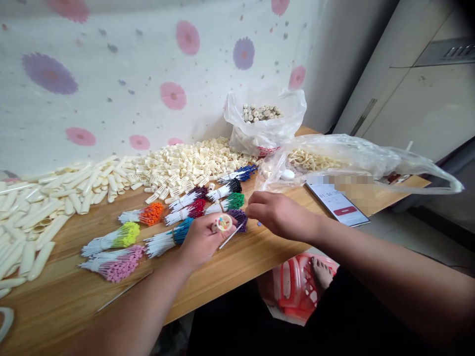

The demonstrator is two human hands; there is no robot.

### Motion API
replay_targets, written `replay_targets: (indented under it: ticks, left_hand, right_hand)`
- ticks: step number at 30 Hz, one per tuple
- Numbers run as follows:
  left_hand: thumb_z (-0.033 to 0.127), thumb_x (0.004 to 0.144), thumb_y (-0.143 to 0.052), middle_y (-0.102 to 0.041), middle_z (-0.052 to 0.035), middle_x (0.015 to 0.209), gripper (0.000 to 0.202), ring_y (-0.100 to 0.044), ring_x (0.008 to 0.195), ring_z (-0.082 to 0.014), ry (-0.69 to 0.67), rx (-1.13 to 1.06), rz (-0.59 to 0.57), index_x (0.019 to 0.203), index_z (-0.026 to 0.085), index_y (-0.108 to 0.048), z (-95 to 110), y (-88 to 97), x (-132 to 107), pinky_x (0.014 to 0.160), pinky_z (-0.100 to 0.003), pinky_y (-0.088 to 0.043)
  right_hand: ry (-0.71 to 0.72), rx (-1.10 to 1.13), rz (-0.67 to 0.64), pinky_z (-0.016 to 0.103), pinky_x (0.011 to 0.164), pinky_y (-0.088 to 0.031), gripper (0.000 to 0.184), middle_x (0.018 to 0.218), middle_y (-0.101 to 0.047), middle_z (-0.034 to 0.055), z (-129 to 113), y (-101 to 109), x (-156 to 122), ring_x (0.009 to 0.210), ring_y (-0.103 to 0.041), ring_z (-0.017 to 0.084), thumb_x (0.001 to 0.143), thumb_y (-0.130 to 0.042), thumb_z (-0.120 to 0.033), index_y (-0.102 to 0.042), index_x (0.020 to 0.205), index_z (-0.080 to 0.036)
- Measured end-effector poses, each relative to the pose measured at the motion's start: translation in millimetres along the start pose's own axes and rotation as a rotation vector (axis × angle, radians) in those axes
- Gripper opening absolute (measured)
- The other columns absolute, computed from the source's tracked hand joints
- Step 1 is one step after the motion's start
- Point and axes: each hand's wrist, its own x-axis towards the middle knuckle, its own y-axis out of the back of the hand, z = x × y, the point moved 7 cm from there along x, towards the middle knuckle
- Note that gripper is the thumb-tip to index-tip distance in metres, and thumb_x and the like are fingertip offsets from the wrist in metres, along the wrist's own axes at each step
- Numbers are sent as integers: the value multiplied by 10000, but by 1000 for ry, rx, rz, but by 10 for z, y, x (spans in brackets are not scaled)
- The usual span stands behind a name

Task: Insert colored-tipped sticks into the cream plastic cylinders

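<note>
My left hand (203,238) is closed around a pale cylindrical pen barrel (223,223). Its round open end faces me and shows several small coloured tips inside. My right hand (273,211) is pinched just to the right, its fingertips at the upper end of a thin white pen refill (230,236) that slants down toward my left hand. A purple-tipped bundle of refills (239,219) lies between the two hands, partly hidden. Near my left wrist is a blue-tipped bundle (168,237), with a pink-tipped bundle (117,262) farther left.
More bundles, including an orange-tipped one (143,214), lie behind. Cream slotted parts (189,165) and long cream tubes (40,217) are heaped along the wall. Plastic bags of parts (265,131) and a phone (336,200) stand right. A thin rod (124,291) lies at front left.
</note>
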Motion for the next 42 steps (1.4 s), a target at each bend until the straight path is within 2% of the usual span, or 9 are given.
replay_targets:
  ticks: [3, 8, 15, 18, 23, 27, 31, 34, 42]
  left_hand:
    - [275, 777, -621, -629, 12, 605, 140, -547, 569, -132, 43, 39, -62, 681, 178, -655, 11, -60, -17, 538, -243, -406]
    - [305, 792, -597, -582, 21, 550, 231, -495, 502, -109, 77, -83, 59, 603, 173, -609, -18, 59, 9, 504, -236, -392]
    - [348, 805, -596, -542, 16, 555, 274, -452, 507, -105, 63, -103, 50, 600, 166, -603, -47, 57, 6, 490, -239, -352]
    - [352, 807, -604, -554, 10, 568, 257, -450, 507, -103, 58, -171, 30, 628, 167, -611, -75, 38, -1, 483, -237, -350]
    - [416, 799, -625, -610, -23, 617, 276, -491, 534, -114, 37, -347, -97, 693, 162, -649, -83, -34, -29, 498, -247, -389]
    - [488, 798, -610, -644, -48, 701, 336, -546, 606, -144, -5, -230, -58, 806, 161, -684, -47, 39, -3, 543, -267, -421]
    - [470, 803, -615, -644, -32, 729, 296, -569, 672, -163, -71, -76, 168, 776, 180, -668, 5, 237, 30, 611, -284, -434]
    - [444, 803, -624, -614, -16, 689, 277, -553, 636, -155, -108, -40, 205, 717, 182, -652, 39, 275, 26, 600, -285, -424]
    - [445, 831, -575, -593, -9, 716, 280, -555, 666, -158, -181, -23, 166, 734, 191, -639, 85, 266, 5, 655, -302, -439]
  right_hand:
    - [9, 135, 125, 254, 664, -441, 216, 858, -595, 74, -69, -62, 95, 734, -542, 138, 900, -442, -122, -657, 885, -139]
    - [-244, 528, 389, 258, 664, -501, 276, 864, -691, 60, 229, -158, 70, 732, -629, 137, 814, -581, -133, -634, 1085, -142]
    - [-223, 564, 355, 277, 704, -514, 190, 854, -719, 62, 106, -187, 84, 767, -650, 145, 834, -533, -131, -697, 931, -144]
    - [-254, 709, 355, 272, 690, -523, 177, 872, -719, 65, 108, -219, 125, 771, -652, 145, 827, -559, -153, -692, 943, -135]
    - [-121, 944, 260, 231, 604, -511, 96, 730, -677, 18, 22, -254, 202, 653, -624, 112, 839, -598, -228, -649, 832, -147]
    - [-44, 775, 284, 224, 560, -495, 100, 695, -654, 14, -72, -14, 175, 610, -606, 108, 856, -579, -226, -598, 786, -157]
    - [29, 484, 586, 286, 636, -535, 42, 779, -677, 34, -279, 580, -33, 708, -642, 147, 843, -582, -178, -609, 830, -208]
    - [108, 393, 731, 303, 699, -565, 138, 826, -696, 32, -530, 934, -190, 791, -670, 162, 831, -587, -125, -627, 874, -250]
    - [257, 196, 516, 256, 711, -585, 175, 846, -731, 37, -885, 853, -79, 789, -695, 145, 807, -556, -119, -642, 809, -271]
